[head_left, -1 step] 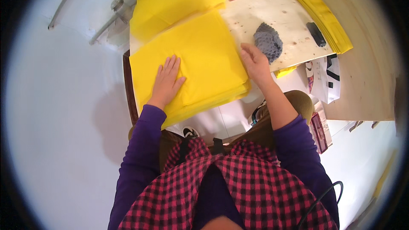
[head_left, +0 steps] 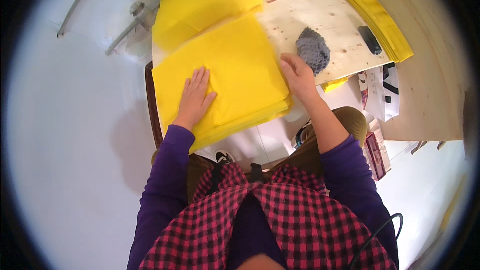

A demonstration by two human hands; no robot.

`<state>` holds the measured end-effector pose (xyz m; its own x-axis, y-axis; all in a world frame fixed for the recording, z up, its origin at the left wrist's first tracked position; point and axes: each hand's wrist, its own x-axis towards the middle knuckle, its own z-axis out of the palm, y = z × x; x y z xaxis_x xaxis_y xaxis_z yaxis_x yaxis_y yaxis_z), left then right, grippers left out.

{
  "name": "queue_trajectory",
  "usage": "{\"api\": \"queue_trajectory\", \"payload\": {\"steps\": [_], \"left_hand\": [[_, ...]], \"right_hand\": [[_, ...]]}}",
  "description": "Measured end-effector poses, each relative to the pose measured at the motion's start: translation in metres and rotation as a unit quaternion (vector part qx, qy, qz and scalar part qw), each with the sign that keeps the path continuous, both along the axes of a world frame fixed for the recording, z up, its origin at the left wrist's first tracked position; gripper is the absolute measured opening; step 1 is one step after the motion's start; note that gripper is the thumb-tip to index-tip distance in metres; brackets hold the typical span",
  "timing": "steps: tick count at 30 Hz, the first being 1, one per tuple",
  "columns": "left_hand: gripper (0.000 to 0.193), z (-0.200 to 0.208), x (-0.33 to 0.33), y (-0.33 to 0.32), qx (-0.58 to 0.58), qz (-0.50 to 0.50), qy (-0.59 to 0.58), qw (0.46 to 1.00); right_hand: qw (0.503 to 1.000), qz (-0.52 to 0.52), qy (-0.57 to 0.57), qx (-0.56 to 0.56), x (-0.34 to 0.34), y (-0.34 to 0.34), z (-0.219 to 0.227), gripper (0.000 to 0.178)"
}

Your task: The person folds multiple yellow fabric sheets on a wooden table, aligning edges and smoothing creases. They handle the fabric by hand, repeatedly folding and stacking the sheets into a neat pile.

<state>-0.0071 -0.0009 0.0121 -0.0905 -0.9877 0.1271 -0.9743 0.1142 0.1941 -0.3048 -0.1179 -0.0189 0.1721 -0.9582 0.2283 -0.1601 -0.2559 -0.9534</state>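
Observation:
A stack of yellow sheets (head_left: 240,70), soft and cloth-like, lies on the wooden table in front of me. My left hand (head_left: 194,97) rests flat on its left part, fingers stretched and the thumb out to the side. Small creases run from the fingertips. At the stack's right edge is my right hand (head_left: 300,77), loosely bent and open, with nothing visible in it. Its fingertips are close to the sheets; whether they touch, I cannot tell. Just beyond this hand sits a crumpled grey knitted cloth (head_left: 313,51).
Another yellow pile (head_left: 207,7) lies behind the stack. At the right, a folded yellow strip bundle (head_left: 377,22) lies beside a small black object (head_left: 370,40). A white printed bag (head_left: 385,92) is below the table's edge (head_left: 345,74). A metal pipe (head_left: 122,35) stands at the left.

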Motion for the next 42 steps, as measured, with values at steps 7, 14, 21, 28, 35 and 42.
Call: {"api": "queue_trajectory", "payload": {"steps": [7, 14, 21, 28, 35, 42], "left_hand": [[0.062, 0.022, -0.001, 0.012, -0.080, -0.018, 0.069, 0.994], [0.052, 0.052, -0.013, 0.051, -0.114, 0.001, 0.084, 0.990], [0.030, 0.028, -0.018, 0.163, -0.175, 0.071, 0.089, 0.978], [0.041, -0.026, 0.022, 0.250, -0.125, 0.347, 0.116, 0.922], [0.048, -0.043, 0.041, 0.256, -0.126, 0.353, 0.071, 0.924], [0.048, -0.041, 0.044, 0.257, -0.097, 0.349, 0.019, 0.932]], "right_hand": [[1.000, 0.016, 0.008, -0.017, -0.014, 0.008, 0.001, 0.025], [1.000, 0.008, 0.015, -0.021, -0.021, 0.008, 0.014, 0.016], [0.996, -0.023, 0.030, -0.083, -0.022, 0.007, 0.016, 0.015], [0.998, -0.047, -0.007, -0.048, -0.012, 0.007, 0.026, 0.027], [0.998, -0.043, -0.022, -0.045, -0.010, 0.011, 0.033, 0.037], [0.994, -0.082, -0.038, -0.067, -0.010, 0.010, 0.029, 0.037]]}}
